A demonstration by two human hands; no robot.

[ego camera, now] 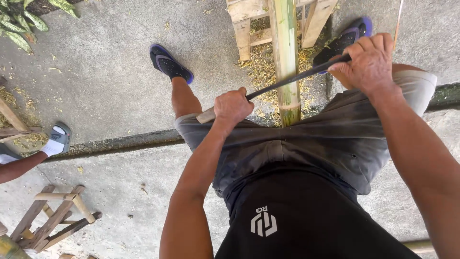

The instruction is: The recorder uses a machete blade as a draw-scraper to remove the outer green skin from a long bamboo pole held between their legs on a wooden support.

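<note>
A long green-yellow bamboo pole [284,52] runs from between my legs up to a wooden rack [249,19] at the top. A dark knife blade [287,80] lies across the pole. My left hand [233,106] grips the blade's wooden handle end at the left. My right hand [369,62] grips the blade's far end at the right. Both fists are closed around it. I stand astride the pole in grey shorts, with blue sandals [170,63] on my feet.
Bamboo shavings [261,72] litter the concrete under the rack. Another person's foot in a white sock and grey sandal [57,139] is at the left edge. A small wooden stand [52,216] lies at lower left. A groove [124,142] crosses the concrete. Leaves sit at upper left.
</note>
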